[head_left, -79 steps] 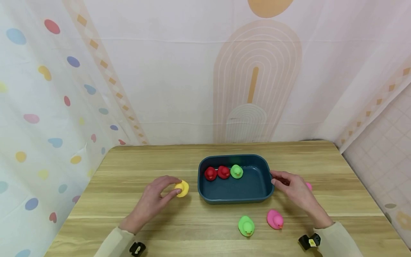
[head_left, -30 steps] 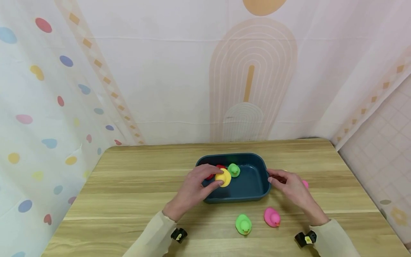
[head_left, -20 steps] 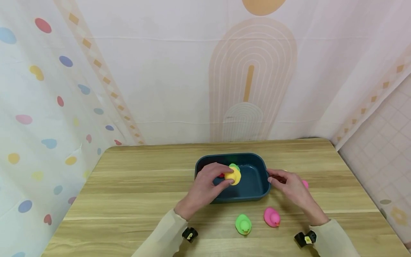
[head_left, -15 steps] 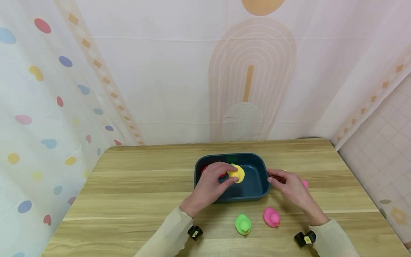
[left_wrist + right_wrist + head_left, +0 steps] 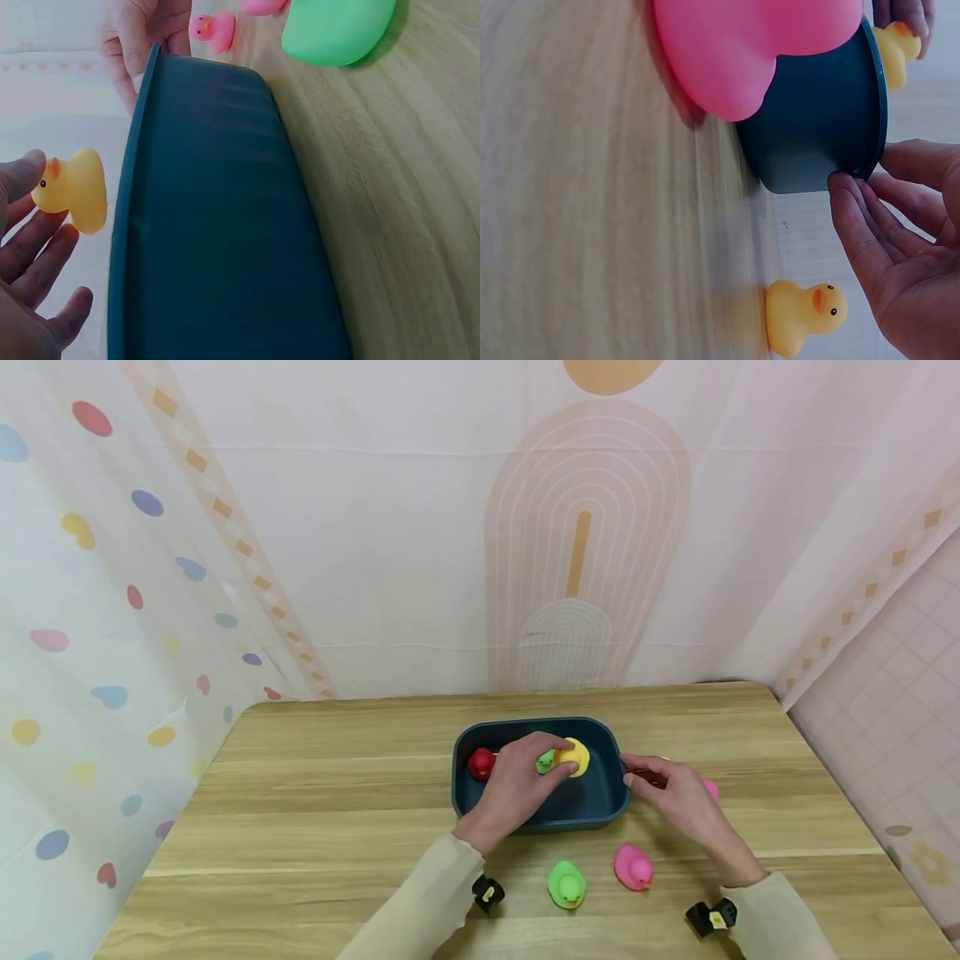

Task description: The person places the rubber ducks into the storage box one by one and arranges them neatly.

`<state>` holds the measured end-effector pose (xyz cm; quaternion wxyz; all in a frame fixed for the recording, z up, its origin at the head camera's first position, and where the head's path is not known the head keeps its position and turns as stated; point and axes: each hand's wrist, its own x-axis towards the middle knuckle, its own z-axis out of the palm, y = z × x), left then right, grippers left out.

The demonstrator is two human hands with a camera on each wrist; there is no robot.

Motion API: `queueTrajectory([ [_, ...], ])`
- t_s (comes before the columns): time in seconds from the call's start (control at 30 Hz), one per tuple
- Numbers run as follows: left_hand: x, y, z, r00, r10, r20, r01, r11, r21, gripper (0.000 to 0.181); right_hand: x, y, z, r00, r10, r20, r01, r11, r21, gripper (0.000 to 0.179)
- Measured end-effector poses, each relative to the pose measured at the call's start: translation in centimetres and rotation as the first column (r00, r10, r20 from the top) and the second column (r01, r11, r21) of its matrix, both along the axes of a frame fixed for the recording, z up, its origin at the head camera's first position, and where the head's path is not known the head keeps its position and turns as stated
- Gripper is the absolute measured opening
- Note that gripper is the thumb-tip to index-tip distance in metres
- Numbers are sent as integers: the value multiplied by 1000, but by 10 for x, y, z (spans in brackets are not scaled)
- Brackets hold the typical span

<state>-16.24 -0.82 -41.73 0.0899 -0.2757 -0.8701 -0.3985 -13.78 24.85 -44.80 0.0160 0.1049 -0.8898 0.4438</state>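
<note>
My left hand (image 5: pixel 517 787) pinches a yellow rubber duck (image 5: pixel 576 758) between thumb and fingers, over the dark teal tray (image 5: pixel 585 806). In the left wrist view that yellow duck (image 5: pixel 81 191) is held above the tray's rim, apart from it. Inside the tray sit a red duck (image 5: pixel 481 764) at the left and a green duck (image 5: pixel 546 762) partly behind my fingers; my hand covers the space between them. At the tray's right end my right hand (image 5: pixel 686 802) pinches the rim, thumb on one side and fingers on the other, as the right wrist view shows.
On the wooden table (image 5: pixel 337 793), a green duck (image 5: pixel 567 885) and a pink duck (image 5: pixel 633 867) stand in front of the tray. Another pink duck (image 5: pixel 711 788) and a yellow duck (image 5: pixel 802 316) lie near my right hand. A patterned curtain (image 5: pixel 390 568) hangs behind.
My left hand has carried the yellow duck rightward from the table left of the tray, over the red and green ducks. My right hand stays at the rim.
</note>
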Motion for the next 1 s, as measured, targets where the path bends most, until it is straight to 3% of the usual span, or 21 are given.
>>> queueTrajectory([
  [0.7, -29, 37, -13, 987, 118, 106, -100, 982, -159, 26, 0, 4, -2, 1000, -4, -3, 4, 1000, 2, 36],
  [1.0, -36, 49, -21, 963, 189, 190, -154, 971, -185, 24, 1, 5, -2, 1000, 6, -30, -6, 1000, 10, 35],
])
